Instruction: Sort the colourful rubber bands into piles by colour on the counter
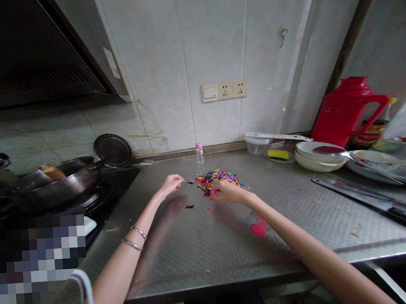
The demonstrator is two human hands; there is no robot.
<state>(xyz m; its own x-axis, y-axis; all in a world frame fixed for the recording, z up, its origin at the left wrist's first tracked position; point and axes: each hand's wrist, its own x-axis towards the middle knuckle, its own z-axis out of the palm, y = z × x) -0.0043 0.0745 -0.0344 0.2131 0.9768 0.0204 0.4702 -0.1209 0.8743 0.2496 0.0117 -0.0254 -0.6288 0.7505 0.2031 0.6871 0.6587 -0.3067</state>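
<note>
A heap of small coloured elastic bands [214, 178] lies on the steel counter [201, 244]. My right hand [227, 192] rests at the heap's near edge, fingers curled in a pinch on a red band. To the left, just above the counter, my left hand [171, 183] hovers with fingertips pinched together; what it holds is too small to make out. A black band [189, 206] and a pink one [208, 208] lie loose in front of the hands. A small clear bottle with a pink cap [199, 153] stands behind the heap.
A wok [50, 182] sits on the stove at the left. Bowls [318, 155], plates, a red thermos jug [345, 111] and a plastic container [257, 143] crowd the right rear. A long knife [371, 199] lies along the right. A pink heart shape [259, 228] lies near my right forearm.
</note>
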